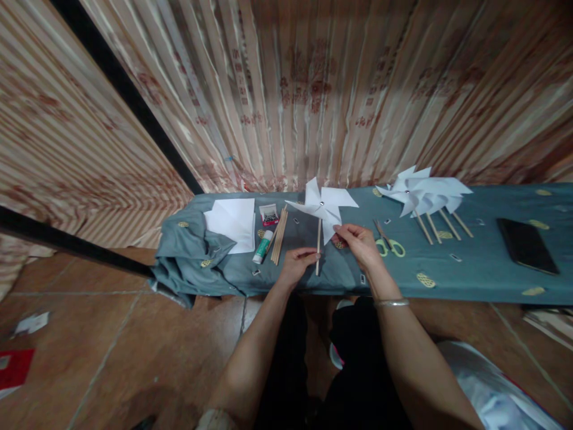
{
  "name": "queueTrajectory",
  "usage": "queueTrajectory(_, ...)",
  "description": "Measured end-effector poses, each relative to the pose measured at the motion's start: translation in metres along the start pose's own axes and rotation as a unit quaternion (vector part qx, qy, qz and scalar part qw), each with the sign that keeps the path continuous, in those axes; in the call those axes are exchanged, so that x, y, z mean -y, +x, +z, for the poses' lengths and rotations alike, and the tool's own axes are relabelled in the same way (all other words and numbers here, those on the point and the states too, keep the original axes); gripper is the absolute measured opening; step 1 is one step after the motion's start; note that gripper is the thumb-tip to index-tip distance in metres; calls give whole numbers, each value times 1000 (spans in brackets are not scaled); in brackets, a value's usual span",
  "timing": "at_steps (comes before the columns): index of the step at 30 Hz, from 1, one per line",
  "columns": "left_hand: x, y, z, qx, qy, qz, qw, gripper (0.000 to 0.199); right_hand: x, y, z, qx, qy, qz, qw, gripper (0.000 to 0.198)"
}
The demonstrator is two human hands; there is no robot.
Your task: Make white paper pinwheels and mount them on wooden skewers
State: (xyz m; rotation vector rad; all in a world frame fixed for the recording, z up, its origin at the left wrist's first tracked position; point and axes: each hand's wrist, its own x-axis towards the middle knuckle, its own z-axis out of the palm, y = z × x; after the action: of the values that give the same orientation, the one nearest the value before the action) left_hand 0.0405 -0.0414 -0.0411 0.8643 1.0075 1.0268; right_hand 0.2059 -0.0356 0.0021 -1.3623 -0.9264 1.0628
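A white paper pinwheel (330,198) on a thin wooden stick stands in front of me, a shiny pin at its centre. My left hand (297,264) is closed around the lower part of that stick. With thumb and fingers, my right hand (354,239) pinches the tip of the pinwheel's lower blade. Left of it lie several loose wooden sticks (279,237), a green and white glue stick (262,247) and a small red box of pins (269,215). Scissors with yellow-green handles (390,246) rest just right of my right hand.
White paper sheets (237,222) are stacked at the left on the grey-green cloth (483,280). Several finished pinwheels (430,192) overlap at the right, near a black phone (527,245). A striped curtain (313,89) hangs behind; a dark pole (129,95) slants at the left.
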Motion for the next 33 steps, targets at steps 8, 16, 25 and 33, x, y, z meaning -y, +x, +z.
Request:
queueTrajectory(8, 0, 0, -2, 10, 13, 7, 1000, 34, 2, -4, 6, 27, -8, 1, 1000, 43)
queueTrajectory(16, 4, 2, -3, 15, 8, 7, 1000, 36, 1, -7, 12, 61, -30, -8, 998, 46)
queueTrajectory(25, 3, 2, -4, 15, 15, 7, 1000, 33, 9, -11, 19, 88, -53, -9, 995, 45)
queueTrajectory(33, 2, 1, -3, 9, 19, 5, 1000, 35, 12, -14, 19, 105, -72, -12, 992, 49)
